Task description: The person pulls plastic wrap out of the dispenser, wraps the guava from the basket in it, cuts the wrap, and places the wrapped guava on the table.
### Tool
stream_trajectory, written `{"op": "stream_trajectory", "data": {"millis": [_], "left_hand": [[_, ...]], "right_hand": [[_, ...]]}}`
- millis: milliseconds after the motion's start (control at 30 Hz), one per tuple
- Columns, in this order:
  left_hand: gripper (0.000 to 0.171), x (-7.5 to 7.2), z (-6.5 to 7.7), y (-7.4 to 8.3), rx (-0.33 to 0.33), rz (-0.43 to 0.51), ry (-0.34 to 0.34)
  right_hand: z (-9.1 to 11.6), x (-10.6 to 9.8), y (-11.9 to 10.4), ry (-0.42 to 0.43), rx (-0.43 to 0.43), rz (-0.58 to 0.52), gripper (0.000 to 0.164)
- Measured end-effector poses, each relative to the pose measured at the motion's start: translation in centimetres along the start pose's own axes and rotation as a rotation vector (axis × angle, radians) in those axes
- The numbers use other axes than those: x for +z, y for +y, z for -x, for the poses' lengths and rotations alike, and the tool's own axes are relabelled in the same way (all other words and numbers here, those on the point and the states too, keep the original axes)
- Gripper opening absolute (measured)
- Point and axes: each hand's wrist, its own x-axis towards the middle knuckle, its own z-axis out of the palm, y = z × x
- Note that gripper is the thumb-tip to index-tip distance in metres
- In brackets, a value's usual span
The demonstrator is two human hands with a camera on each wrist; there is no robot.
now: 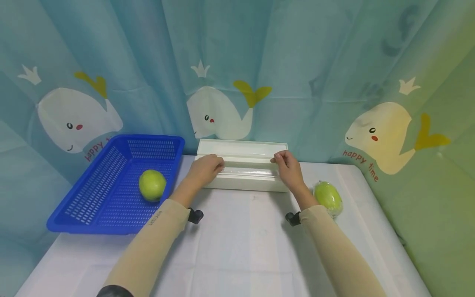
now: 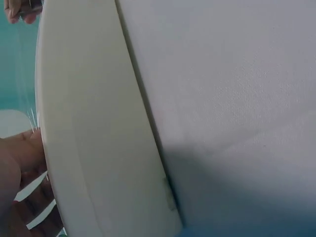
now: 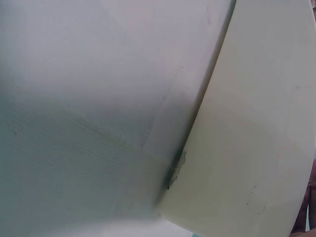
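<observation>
A long white cling film dispenser [image 1: 245, 183] stands at the back of the table with its lid [image 1: 243, 147] raised. Clear cling film [image 1: 246, 171] shows inside it. My left hand [image 1: 205, 170] is over the dispenser's left end, thumb and fingers pinching the film. At the right end my right hand [image 1: 289, 168] pinches the film with thumb and forefinger. In the left wrist view, the left hand [image 2: 24, 168] is beyond the white front wall [image 2: 98, 123], with creased film at its fingertips. Only a sliver of the right hand [image 3: 308, 202] shows in the right wrist view.
A blue plastic basket [image 1: 92, 229] stands on the left with a bare green fruit [image 1: 152, 185] in it. Right of my right forearm lies a green fruit wrapped in film [image 1: 328, 199]. A whale-printed curtain [image 1: 297, 82] hangs right behind the dispenser.
</observation>
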Motion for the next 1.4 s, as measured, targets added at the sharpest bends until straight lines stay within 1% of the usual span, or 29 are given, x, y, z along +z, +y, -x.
{"op": "stream_trajectory", "data": {"millis": [100,167,300,400,500,567,700,767,800,900,1000,1033,1167,1233,1300,1400], "left_hand": [[0.008,-0.2,0.2,-0.3,0.002,-0.032,-0.002],[0.010,-0.5,0.3,-0.5,-0.010,-0.059,-0.011],[0.014,-1.2,0.4,-0.6,-0.023,-0.115,-0.028],[0.010,-1.6,0.4,-0.6,-0.039,-0.151,-0.049],[0.005,-2.0,0.4,-0.6,-0.061,-0.165,-0.066],[0.007,-2.1,0.5,-0.6,-0.069,-0.154,-0.070],[0.009,-1.9,0.5,-0.8,-0.053,-0.131,-0.047],[0.008,-1.8,0.6,-0.9,-0.043,-0.115,-0.024],[0.007,-1.8,0.6,-1.0,-0.035,-0.109,-0.009],[0.005,-1.8,0.6,-1.2,-0.016,-0.085,0.033],[0.005,-1.9,0.5,-1.4,0.003,-0.063,0.085],[0.005,-2.0,0.5,-1.5,0.007,-0.053,0.096],[0.008,-2.1,0.5,-1.7,0.021,0.003,0.130],[0.009,-2.2,0.5,-1.8,0.025,0.033,0.141],[0.010,-2.1,0.5,-2.0,0.025,0.055,0.159],[0.011,-2.2,0.4,-2.1,0.027,0.071,0.188]], "right_hand": [[0.1,-0.1,0.0,-0.008,0.023,-0.038,0.032],[0.0,-0.1,0.0,-0.014,0.030,-0.049,0.034],[0.1,-0.2,0.2,0.003,0.050,-0.067,0.034],[0.1,-0.3,0.2,0.022,0.055,-0.083,0.033],[0.1,-0.3,0.1,0.024,0.050,-0.095,0.034],[0.1,-0.4,0.1,0.023,0.051,-0.101,0.034],[0.2,-0.4,0.1,0.035,0.064,-0.099,0.034],[0.2,-0.4,0.2,0.043,0.065,-0.109,0.034],[0.4,-0.6,-0.3,0.039,0.075,-0.120,0.034],[0.3,-0.6,-0.1,0.043,0.070,-0.151,0.036],[0.2,-0.8,0.0,0.040,0.088,-0.174,0.036],[0.1,-0.7,0.4,0.041,0.087,-0.178,0.036],[-0.1,-1.2,0.0,0.015,0.112,-0.231,0.033],[-0.2,-1.5,-0.3,-0.003,0.109,-0.247,0.033],[-0.3,-1.7,-0.5,-0.018,0.100,-0.243,0.034],[-0.4,-2.0,-0.8,-0.028,0.102,-0.198,0.037]]}}
